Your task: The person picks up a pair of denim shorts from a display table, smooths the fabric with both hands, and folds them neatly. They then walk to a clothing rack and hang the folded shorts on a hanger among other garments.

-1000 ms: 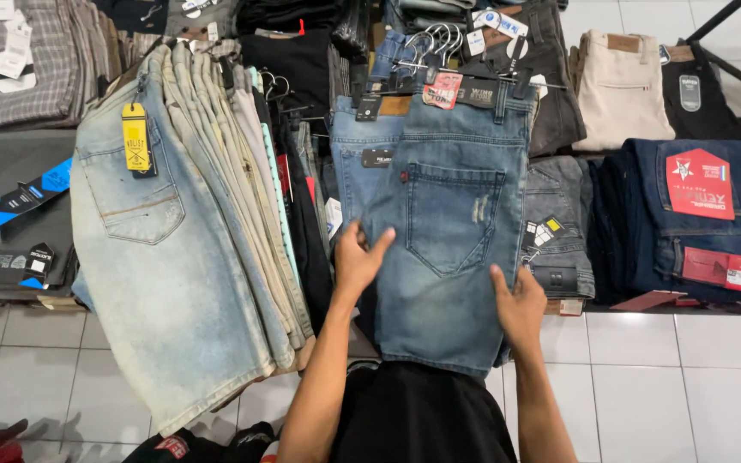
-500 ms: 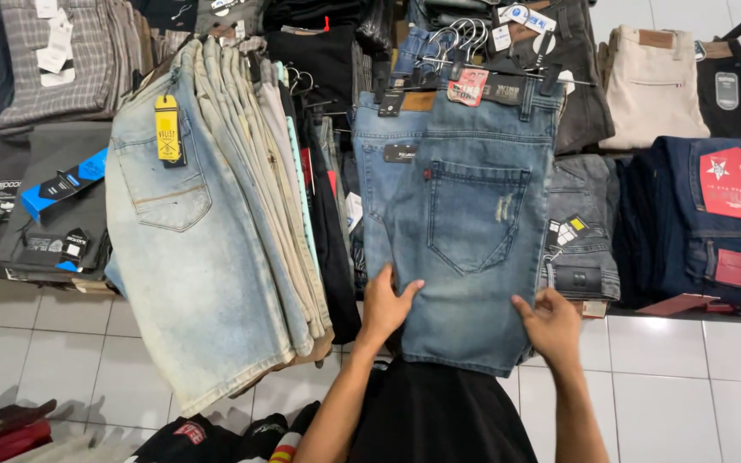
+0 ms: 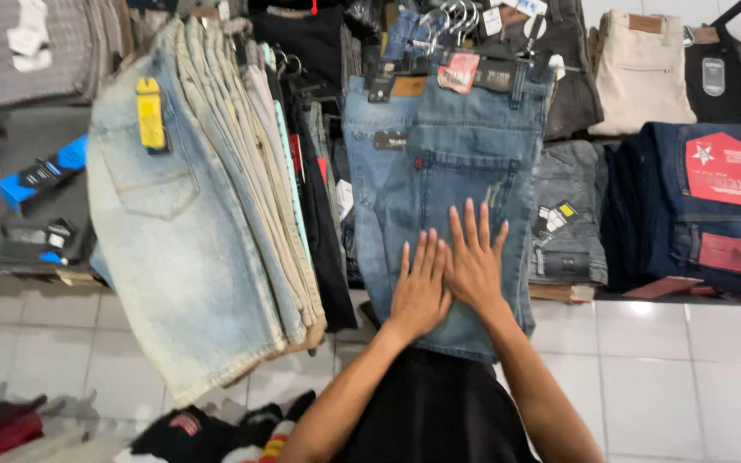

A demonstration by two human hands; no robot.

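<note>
A pair of mid-blue denim shorts hangs on a hanger in the middle of the rack, with a red tag at the waistband. My left hand lies flat on its lower part, fingers pointing up. My right hand lies flat beside it, touching the left hand. Both palms press on the denim and neither grips anything. A black garment hangs below the shorts, between my forearms.
A row of light washed denim shorts with a yellow tag hangs at the left. Dark blue folded jeans with red labels lie at the right, beige trousers behind them. White floor tiles lie below.
My hands have come together from the two sides of the blue shorts to its middle, where they now touch. The view has shifted right and closer.
</note>
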